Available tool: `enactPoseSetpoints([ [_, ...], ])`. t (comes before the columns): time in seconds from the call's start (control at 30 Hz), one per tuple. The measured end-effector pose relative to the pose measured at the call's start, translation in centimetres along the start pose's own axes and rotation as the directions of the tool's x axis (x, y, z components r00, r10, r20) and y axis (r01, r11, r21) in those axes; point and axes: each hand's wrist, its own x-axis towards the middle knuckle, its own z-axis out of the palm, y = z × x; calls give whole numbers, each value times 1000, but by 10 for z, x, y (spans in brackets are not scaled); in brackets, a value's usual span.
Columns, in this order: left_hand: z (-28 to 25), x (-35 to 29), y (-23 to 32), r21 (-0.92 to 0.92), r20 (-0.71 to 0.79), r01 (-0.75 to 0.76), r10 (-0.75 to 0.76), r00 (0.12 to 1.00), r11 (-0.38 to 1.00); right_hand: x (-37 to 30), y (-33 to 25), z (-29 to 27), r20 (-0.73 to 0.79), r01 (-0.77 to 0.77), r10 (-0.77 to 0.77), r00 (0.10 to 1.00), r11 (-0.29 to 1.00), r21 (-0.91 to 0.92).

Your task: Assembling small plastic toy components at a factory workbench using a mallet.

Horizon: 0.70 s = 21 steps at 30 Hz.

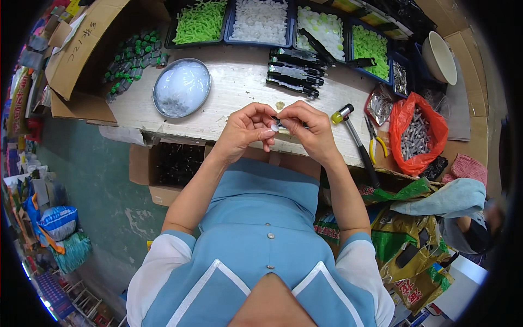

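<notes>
Over the front edge of the table (pixel 231 109), my left hand (pixel 245 132) and my right hand (pixel 310 131) meet fingertip to fingertip. Both are closed in a pinch around small parts. A dark bit and a whitish bit show between the fingers, but their kind is too small and covered to make out. Just beyond my hands lie several stacked long black plastic parts (pixel 294 73). To the left of them stands a round metal dish (pixel 206 87) with a white, grease-like mass (pixel 185 82). A hammer (pixel 357 139) with a yellow, clear-tipped head lies beside my right hand.
Blue trays hold green strips (pixel 200 23), white pieces (pixel 260 20), and green pieces (pixel 370 52). Small green-and-black parts (pixel 133 62) lie in a cardboard box (pixel 84 54). Right are yellow-handled pliers (pixel 377 141), a red bag (pixel 396 128) of metal parts, and a cream bowl (pixel 439 59).
</notes>
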Motion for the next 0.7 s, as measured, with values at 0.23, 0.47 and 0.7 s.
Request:
enactPoseSetpoints([
  [0.23,0,0,-1,13,-2,-20,20,1000,1000,2,-3,6,-8,125,-129,992,975,-186],
  [0.47,-1,0,-5,25,-45,-32,33,998,999,0,1,13,82,119,-100,992,953,-280],
  [0.7,-3,-4,-12,-36,-102,-55,51,993,998,-8,13,14,-213,74,-116,970,978,-197],
])
